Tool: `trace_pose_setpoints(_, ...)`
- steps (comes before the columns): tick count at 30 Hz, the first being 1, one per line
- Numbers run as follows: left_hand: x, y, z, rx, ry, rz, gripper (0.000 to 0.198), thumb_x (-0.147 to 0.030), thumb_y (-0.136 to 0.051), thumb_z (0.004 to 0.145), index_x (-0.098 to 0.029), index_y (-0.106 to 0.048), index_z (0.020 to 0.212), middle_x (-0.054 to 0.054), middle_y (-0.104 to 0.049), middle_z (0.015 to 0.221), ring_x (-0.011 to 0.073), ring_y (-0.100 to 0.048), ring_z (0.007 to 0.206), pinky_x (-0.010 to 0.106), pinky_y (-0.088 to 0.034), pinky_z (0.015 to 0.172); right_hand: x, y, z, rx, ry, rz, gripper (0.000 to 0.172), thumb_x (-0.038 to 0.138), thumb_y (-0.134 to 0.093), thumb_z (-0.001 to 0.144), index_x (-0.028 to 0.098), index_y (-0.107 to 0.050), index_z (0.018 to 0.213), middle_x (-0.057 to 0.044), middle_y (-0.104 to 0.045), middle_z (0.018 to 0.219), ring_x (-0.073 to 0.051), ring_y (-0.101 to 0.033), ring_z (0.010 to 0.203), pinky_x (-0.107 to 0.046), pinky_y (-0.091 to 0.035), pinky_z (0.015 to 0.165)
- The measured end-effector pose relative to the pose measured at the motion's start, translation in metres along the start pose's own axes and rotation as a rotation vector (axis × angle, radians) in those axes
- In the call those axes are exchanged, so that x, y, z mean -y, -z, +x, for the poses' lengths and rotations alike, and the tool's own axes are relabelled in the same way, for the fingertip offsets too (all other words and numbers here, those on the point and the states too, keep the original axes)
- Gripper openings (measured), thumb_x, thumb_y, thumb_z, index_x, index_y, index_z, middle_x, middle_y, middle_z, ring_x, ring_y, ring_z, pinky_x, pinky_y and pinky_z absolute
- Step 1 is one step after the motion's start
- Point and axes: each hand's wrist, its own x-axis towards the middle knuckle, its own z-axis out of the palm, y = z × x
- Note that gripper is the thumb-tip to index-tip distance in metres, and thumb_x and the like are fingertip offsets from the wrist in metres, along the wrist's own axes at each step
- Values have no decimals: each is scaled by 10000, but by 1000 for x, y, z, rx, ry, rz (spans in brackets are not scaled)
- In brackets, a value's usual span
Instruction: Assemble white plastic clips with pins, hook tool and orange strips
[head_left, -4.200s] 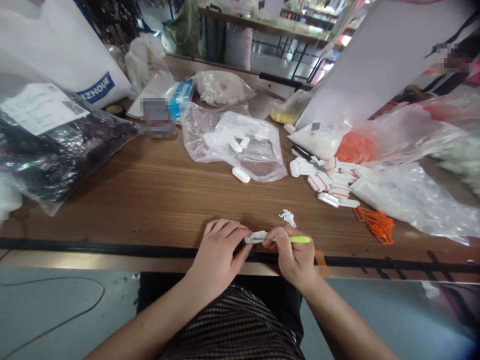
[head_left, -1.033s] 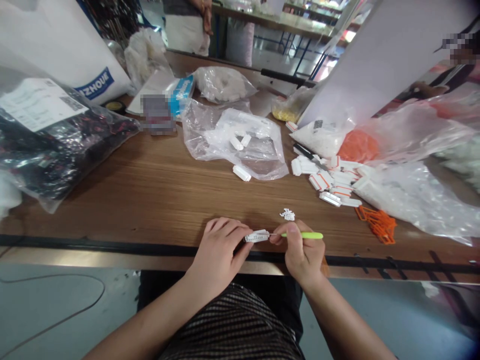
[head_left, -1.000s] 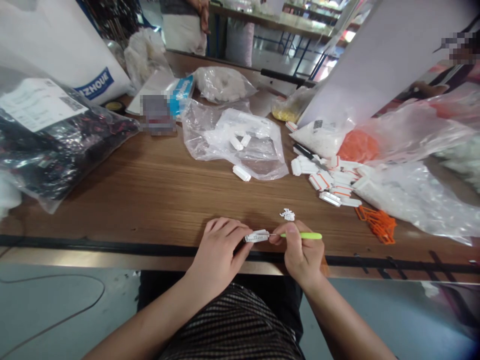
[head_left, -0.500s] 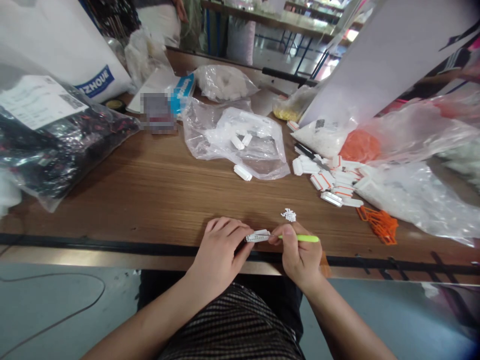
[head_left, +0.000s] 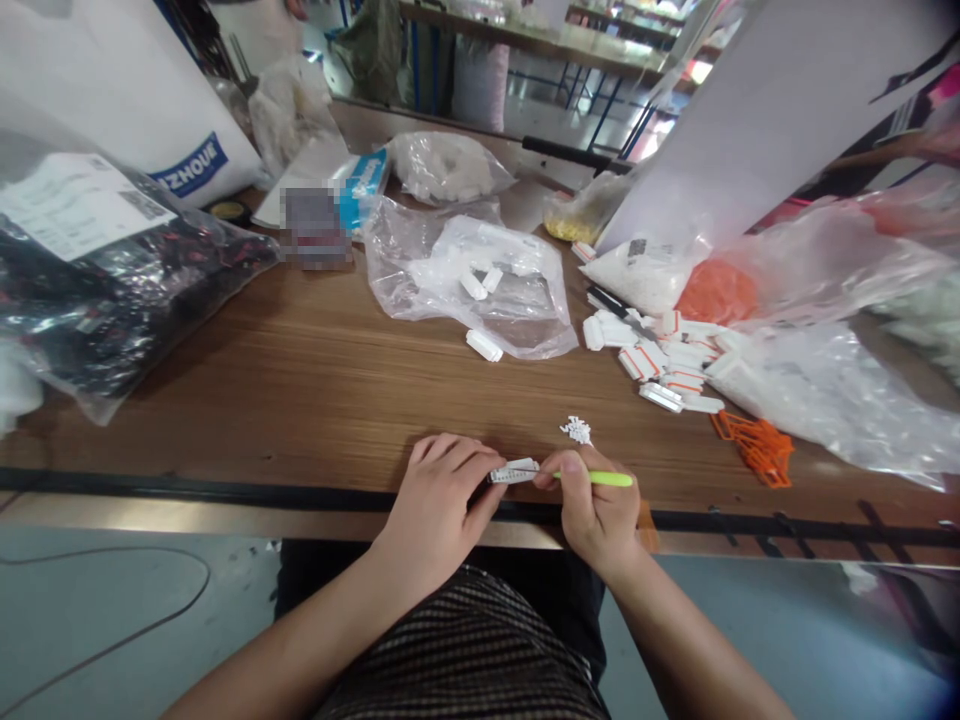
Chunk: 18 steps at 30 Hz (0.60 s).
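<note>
My left hand grips the left end of a white connector housing close to the table's front edge. Rows of small dark holes show along the housing's face. In my right hand is a thin pick with a bright yellow-green handle, pinched between thumb and fingers. Its slim metal shaft points left and its tip lies over the housing; whether it sits in a hole I cannot tell. Just beyond my right hand is a small heap of tiny white pieces.
White housings, some with orange strips, are piled at right beside orange frames and clear bags. A single white housing lies before an opened plastic bag. At left sits a bag of dark parts.
My right hand and the pick have shifted very slightly left, toward the housing. My left hand keeps its hold. In the background, a person at the upper left has moved partly out of view.
</note>
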Motion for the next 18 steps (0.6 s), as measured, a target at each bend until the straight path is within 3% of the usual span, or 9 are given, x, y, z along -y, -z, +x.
trace_pose_setpoints(3,0,1,-1,-2,-3,0,129,-242,-621,998,-253,-663,1119,21,-730,1108,248,-623,1070,458,-404,943,2,1,2,14,-15,6,391,283,-458,1038,205,-681,726,-5,-692,663,-121,-653,589,-241,-508,606)
trace_pose_setpoints(8,0,0,-2,-5,6,-8,131,-245,-628,999,-263,-666,1123,5,-728,1110,239,-618,1074,450,-392,958,0,1,1,-92,-67,60,414,297,-450,1044,209,-691,719,7,-694,653,-116,-661,582,-219,-526,583)
trace_pose_setpoints(18,0,0,0,-12,-2,-9,136,-235,-634,994,-261,-662,1124,0,-727,1107,235,-615,1067,440,-391,952,0,1,-1,-90,-40,26,395,277,-459,1036,209,-696,728,5,-708,666,-120,-675,604,-224,-517,605)
